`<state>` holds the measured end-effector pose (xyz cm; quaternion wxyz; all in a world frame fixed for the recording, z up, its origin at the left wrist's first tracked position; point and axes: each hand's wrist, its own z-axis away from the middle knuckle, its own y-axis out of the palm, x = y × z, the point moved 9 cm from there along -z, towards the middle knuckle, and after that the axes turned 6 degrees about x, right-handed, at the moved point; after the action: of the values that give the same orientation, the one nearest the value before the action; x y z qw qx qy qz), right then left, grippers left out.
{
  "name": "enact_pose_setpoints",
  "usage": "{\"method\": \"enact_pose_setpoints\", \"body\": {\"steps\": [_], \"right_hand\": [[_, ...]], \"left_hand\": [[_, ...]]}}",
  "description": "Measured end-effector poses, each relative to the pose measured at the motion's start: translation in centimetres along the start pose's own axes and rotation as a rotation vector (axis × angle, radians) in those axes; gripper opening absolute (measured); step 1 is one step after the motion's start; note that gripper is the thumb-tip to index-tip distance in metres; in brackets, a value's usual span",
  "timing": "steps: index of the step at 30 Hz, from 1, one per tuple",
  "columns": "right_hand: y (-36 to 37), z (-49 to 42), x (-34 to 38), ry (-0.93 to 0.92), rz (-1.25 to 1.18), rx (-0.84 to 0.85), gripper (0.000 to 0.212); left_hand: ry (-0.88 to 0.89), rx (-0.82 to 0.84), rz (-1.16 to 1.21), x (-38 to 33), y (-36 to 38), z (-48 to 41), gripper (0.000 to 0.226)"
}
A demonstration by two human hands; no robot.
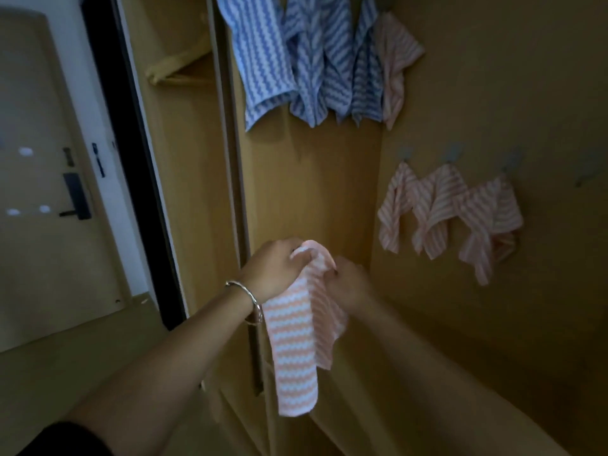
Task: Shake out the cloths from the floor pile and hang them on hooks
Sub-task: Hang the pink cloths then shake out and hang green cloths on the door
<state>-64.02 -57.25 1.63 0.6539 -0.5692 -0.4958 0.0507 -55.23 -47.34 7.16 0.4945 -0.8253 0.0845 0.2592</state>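
1. I am holding a pink striped cloth (296, 340) up in front of the open wooden wardrobe (312, 192), well below the cloths already hanging there.
2. My left hand (273, 268) is curling its fingers round the bunched top corner of the cloth.
3. My right hand (348, 281) is pinching the same top edge just beside it, so that my two hands are nearly touching.
4. The cloth is hanging down from my hands in a long, loosely folded strip, with its lower end dangling free in the air.
5. A silver bangle (245, 297) is sitting on my left wrist, touching the cloth's edge.
6. On the wardrobe's right inner wall, three hung pink cloths (434, 209) are drooping side by side from small hooks (452, 153), their edges overlapping.
7. One more hook (589, 176) is showing further right on that wall, too blurred to make out well.
8. Near the top of the back panel, blue striped cloths (316, 60) are hanging in a close row, and an upper pink cloth (394, 67) is hanging against the rightmost of them.
9. In the compartment on the left a pale hanger (177, 70) is showing, and beyond the wardrobe a white door (39, 159) is standing with a dark handle (75, 199).
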Motion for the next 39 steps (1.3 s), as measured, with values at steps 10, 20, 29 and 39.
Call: {"method": "enact_pose_setpoints", "body": {"steps": [10, 20, 29, 39], "right_hand": [[-0.7, -5.3, -9.0, 0.109, -0.351, -0.018, 0.037], [-12.1, -5.0, -19.4, 0.271, -0.451, -0.296, 0.043], [-23.4, -0.9, -22.9, 0.346, -0.415, -0.605, 0.029], [-34.1, 2.4, -25.7, 0.431, -0.145, -0.909, 0.027]], "left_hand": [[0.135, 0.047, 0.014, -2.0, 8.0, -10.4, 0.026], [0.43, 0.206, 0.203, -10.3, 16.8, -20.9, 0.035], [0.634, 0.275, 0.385, -20.2, 20.1, -25.0, 0.039], [0.767, 0.279, 0.379, -30.6, 24.0, -28.5, 0.041]]}}
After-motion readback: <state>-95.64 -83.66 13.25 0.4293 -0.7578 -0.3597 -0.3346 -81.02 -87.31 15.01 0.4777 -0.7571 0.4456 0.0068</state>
